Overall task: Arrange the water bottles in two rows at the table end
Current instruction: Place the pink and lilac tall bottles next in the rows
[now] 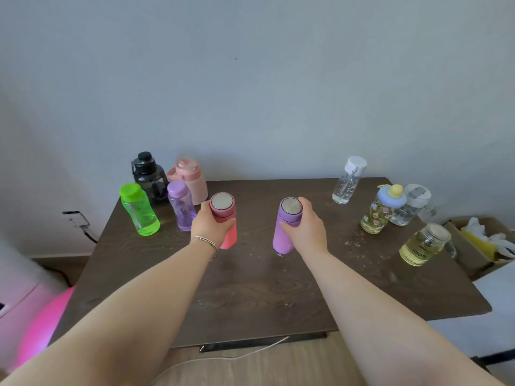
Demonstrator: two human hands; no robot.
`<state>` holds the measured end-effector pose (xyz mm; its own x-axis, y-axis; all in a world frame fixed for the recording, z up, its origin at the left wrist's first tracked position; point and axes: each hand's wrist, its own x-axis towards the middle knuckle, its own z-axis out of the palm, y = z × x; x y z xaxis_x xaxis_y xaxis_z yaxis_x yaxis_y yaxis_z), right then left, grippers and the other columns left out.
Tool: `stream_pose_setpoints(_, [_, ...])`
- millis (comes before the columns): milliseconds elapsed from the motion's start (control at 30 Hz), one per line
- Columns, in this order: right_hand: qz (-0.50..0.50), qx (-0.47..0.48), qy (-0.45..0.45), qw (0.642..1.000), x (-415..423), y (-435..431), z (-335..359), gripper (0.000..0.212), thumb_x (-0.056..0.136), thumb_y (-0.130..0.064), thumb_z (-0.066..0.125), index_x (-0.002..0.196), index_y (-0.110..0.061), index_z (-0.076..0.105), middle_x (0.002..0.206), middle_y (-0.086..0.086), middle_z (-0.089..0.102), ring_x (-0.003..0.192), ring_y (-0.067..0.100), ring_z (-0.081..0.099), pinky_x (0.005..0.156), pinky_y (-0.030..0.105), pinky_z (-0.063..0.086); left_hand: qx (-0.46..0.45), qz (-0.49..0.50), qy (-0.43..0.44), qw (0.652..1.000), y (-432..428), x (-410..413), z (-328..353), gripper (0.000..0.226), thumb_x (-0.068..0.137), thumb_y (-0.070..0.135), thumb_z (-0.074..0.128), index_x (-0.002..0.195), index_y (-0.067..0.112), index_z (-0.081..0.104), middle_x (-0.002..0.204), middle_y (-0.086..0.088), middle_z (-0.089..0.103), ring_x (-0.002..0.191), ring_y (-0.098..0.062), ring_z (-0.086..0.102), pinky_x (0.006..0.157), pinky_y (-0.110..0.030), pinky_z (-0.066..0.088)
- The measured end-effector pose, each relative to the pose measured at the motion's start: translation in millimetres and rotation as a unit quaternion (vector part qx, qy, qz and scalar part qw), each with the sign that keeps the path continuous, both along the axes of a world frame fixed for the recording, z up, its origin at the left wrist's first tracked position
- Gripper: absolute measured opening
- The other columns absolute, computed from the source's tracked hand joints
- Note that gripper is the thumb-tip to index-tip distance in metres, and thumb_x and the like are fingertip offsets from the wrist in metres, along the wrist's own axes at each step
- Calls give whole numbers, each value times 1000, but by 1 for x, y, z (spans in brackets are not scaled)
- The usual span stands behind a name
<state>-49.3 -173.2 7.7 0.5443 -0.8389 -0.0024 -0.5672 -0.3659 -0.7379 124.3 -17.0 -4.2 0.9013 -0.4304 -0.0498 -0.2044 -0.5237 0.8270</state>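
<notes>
We've got one flask in each hand, mid-table.

Our left hand point(213, 224) is wrapped around the coral-pink flask point(224, 220); our right hand point(305, 227) grips the purple flask point(287, 224). Both flasks are upright with metal-topped caps. At 10 o'clock on the dark wood table point(250, 288) sits a cluster: black jug point(149, 174), pink handled jug point(191, 178), green bottle point(139, 208), lilac clear bottle point(181, 208). At 2 o'clock: tall clear bottle point(348, 181), floral bottle with blue-yellow lid point(380, 210), clear mug-style bottle point(409, 204). At 3 o'clock, a yellowish glass jar-mug point(423, 245).
</notes>
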Motion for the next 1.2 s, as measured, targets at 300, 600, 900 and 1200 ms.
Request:
stream_pose_setpoints(300, [5,29,-6,1000,73,85,-8,76,92,-17,79,157,-24,40,145,5,62,130,32,61,104,45,55,6,6,10,1000,103,72,-6,61,71,30,82,122,19,49,107,1,63,93,-22,58,78,-30,44])
stream_pose_setpoints(600, [13,25,13,1000,141,159,-21,75,90,-15,78,155,-23,41,144,7,63,130,34,61,102,43,55,35,2,14,999,183,137,-16,65,70,34,81,125,22,49,117,-4,65,105,-28,61,87,-36,50])
stream_pose_setpoints(900, [54,17,24,998,176,185,-27,70,89,-13,79,149,-22,46,139,6,66,126,33,62,99,43,54,27,-13,29,999,204,159,-33,64,71,33,82,125,22,49,116,-2,65,105,-26,61,84,-32,48])
stream_pose_setpoints(1200, [66,26,22,997,201,194,-40,67,88,-16,79,148,-23,48,136,5,67,123,34,64,99,48,57,33,-11,36,999,203,174,-49,65,71,37,81,126,25,48,114,1,65,104,-23,61,79,-27,43])
